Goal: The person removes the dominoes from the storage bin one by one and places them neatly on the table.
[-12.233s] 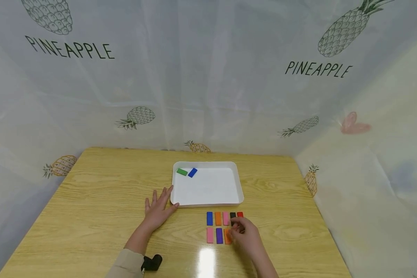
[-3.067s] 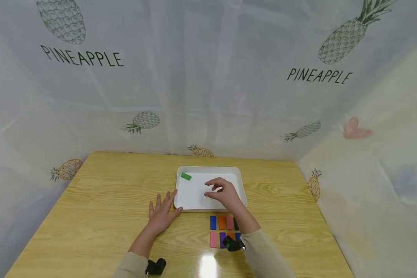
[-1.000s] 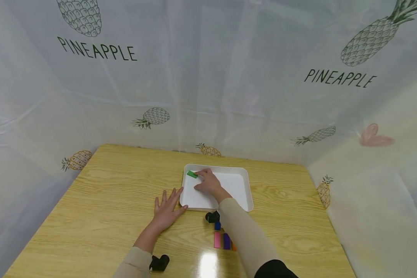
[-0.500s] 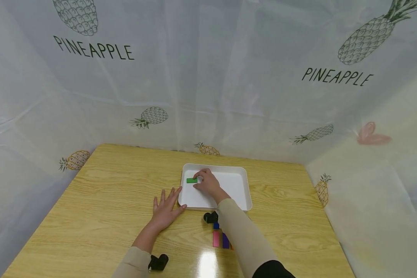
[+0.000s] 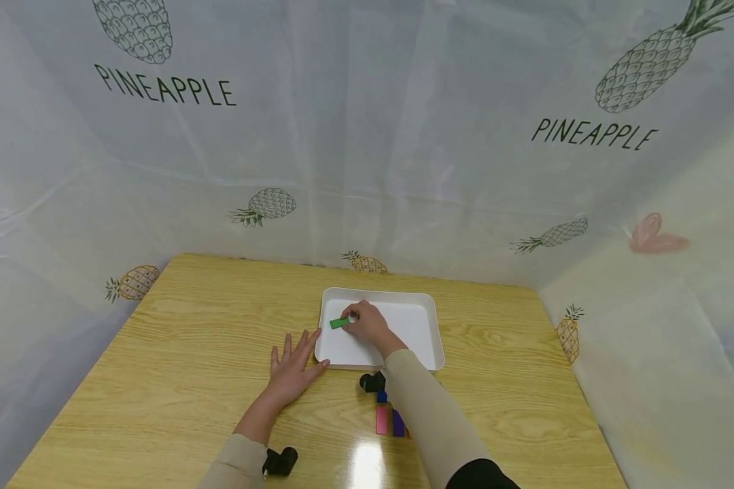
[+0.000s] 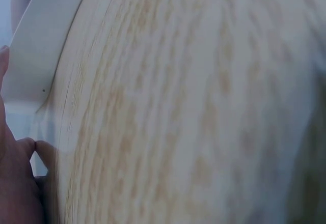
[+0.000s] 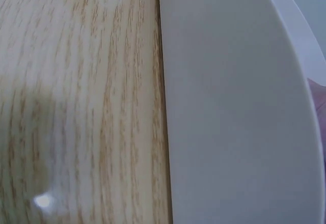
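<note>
In the head view, my right hand (image 5: 370,327) reaches into the white tray (image 5: 412,333) and pinches a small flat green block (image 5: 338,324) by its right end, between thumb and fingers. My left hand (image 5: 290,372) is spread at the tray's left side, index fingertip and thumb right at its near-left corner. The left wrist view catches part of this hand (image 6: 18,183) beside the tray wall (image 6: 43,46). Mostly the tray's outer wall (image 7: 234,102) fills the right wrist view; the green block is outside that view.
Near the tray's front lie a blue block (image 5: 382,397), a pink block (image 5: 381,420) and a purple block (image 5: 398,422), with an orange edge beside them. The right sleeve (image 5: 431,414) covers the area to their right. A patterned cloth (image 5: 404,224) hangs behind the wooden table (image 5: 220,326).
The blue block left the tray before 3.1 s ago. Within the last second my right hand has drawn the green block nearer and turned it. My left hand stays at the corner.
</note>
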Motion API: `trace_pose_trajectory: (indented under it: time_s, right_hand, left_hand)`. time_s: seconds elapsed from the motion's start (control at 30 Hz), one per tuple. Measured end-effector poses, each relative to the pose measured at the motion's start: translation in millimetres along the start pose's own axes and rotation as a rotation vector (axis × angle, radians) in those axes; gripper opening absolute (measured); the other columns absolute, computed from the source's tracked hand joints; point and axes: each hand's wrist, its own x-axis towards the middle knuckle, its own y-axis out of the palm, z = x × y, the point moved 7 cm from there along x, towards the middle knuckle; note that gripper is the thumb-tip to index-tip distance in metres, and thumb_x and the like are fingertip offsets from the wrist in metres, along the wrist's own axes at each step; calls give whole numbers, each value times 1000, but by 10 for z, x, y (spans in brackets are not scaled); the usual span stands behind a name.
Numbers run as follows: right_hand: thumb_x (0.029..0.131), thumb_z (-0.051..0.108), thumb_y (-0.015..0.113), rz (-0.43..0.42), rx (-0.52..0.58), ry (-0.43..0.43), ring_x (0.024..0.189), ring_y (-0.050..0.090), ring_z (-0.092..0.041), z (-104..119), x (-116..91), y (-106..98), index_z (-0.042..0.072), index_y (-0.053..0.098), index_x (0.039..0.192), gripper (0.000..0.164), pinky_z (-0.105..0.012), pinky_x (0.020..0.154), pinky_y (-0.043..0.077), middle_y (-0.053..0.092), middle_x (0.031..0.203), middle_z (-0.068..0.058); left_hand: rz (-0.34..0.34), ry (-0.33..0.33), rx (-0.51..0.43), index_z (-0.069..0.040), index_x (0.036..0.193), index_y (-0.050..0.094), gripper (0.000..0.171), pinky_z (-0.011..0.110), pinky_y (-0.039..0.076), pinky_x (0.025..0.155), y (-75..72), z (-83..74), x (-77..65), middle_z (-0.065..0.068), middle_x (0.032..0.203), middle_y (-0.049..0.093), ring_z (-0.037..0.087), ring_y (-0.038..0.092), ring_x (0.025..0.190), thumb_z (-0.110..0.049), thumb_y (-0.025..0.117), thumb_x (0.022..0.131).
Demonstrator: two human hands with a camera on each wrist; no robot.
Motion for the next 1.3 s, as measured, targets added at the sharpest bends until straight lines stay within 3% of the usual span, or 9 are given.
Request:
trace_pose_trajectory:
  time_s: [0.23, 0.47, 0.77, 0.93, 1.3]
  right_hand:
    - [86, 18, 77, 1, 3, -8, 85, 48, -15, 19, -18, -22, 20, 68, 92, 11, -31, 79, 43, 53, 92, 3]
    - [86, 19, 76, 10, 0, -13, 87, 49, -14, 31, -33, -33, 19, 70, 107, 22, -32, 80, 44, 55, 95, 3]
    - [86, 21, 77, 11, -6, -18, 87, 49, -14, 33, -29, -29, 17, 73, 105, 19, -31, 82, 44, 55, 96, 3]
    - [86, 20, 76, -16, 90, -5, 86, 48, -14, -6, -32, -30, 14, 70, 103, 18, -31, 81, 43, 56, 94, 3]
    - [87, 11, 74, -79, 431, 44, 78, 47, -15, -174, -43, -57, 5, 61, 107, 24, -29, 71, 41, 53, 86, -1]
  left_hand:
    - [4, 3, -8, -28, 157, 20, 78, 63, -16, 106, 4, -6, -3, 18, 160, 16, 42, -12, 145, -60, 51, 94]
    - [6, 0, -13, -28, 157, 20, 78, 63, -16, 107, 11, -6, -13, 17, 160, 17, 42, -11, 145, -60, 52, 94]
    - [2, -6, 3, -27, 157, 21, 78, 63, -15, 107, 11, 5, -5, 18, 159, 17, 43, -10, 145, -59, 53, 94]
    - [-3, -3, 5, -27, 157, 21, 77, 63, -15, 107, 8, -7, -5, 18, 159, 17, 43, -10, 145, -59, 52, 94]
    - [2, 1, 16, -26, 157, 20, 77, 64, -16, 106, 8, -21, -7, 19, 159, 17, 43, -10, 144, -58, 52, 95]
